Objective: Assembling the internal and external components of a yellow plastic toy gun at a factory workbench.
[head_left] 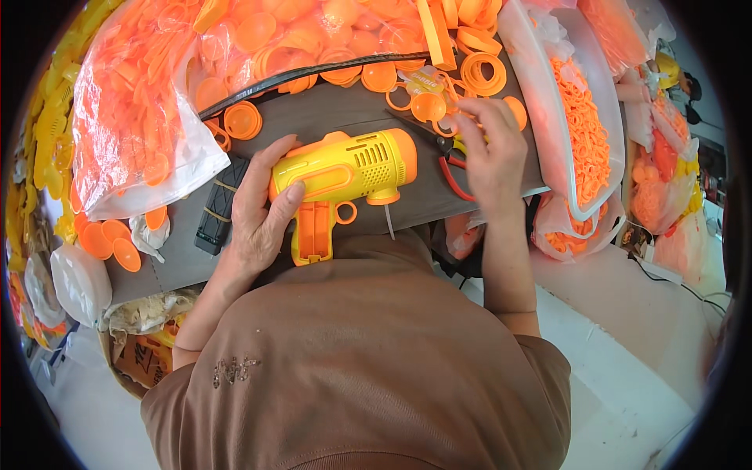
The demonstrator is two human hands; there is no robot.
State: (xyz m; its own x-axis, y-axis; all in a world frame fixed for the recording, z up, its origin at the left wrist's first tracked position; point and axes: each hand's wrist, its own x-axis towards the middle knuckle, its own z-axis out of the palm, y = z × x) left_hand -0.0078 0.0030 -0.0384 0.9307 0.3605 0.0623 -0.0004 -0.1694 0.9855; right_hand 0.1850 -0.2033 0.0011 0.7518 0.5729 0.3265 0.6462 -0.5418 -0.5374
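Observation:
My left hand (262, 207) is wrapped round the back of a yellow and orange toy bubble gun (333, 168), its thumb on the gun's side. The gun lies sideways, with its orange front ring to the right and its handle toward me. A thin pale strip (389, 222) hangs below its yellow spout. My right hand (497, 153) is bent in a pinch beside small orange parts (428, 106) and a printed tag; what its fingertips hold, if anything, I cannot make out. Red-handled pliers (452, 180) lie partly hidden by this hand.
Clear bags of orange spoon-like pieces (141, 102) and round caps (313, 31) fill the far side. A white tub (580, 207) of small orange parts stands right. A black strapped block (222, 205) and loose orange discs (126, 254) lie left on the grey table (176, 274).

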